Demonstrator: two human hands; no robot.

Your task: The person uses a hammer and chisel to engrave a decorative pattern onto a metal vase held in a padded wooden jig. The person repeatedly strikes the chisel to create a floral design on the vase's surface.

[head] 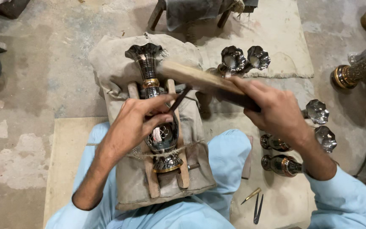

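A dark metal vase (145,63) with a fluted mouth and brass bands lies on its side between two wooden slats (151,180) on a cloth-covered block (115,63), tied down with twine. My left hand (134,123) rests on the vase's belly and pinches a thin dark chisel (179,98) against it. My right hand (274,110) grips a long wooden mallet (191,76), whose head hovers over the chisel's top end. My light-blue trouser legs frame the block.
Several similar vases lie to the right (282,164), and two fluted ones (244,59) lie beyond the block. Larger brass-banded vessels (356,72) stand at the right edge. A small brass punch (250,196) and dark dividers (257,208) lie on the mat near my right knee.
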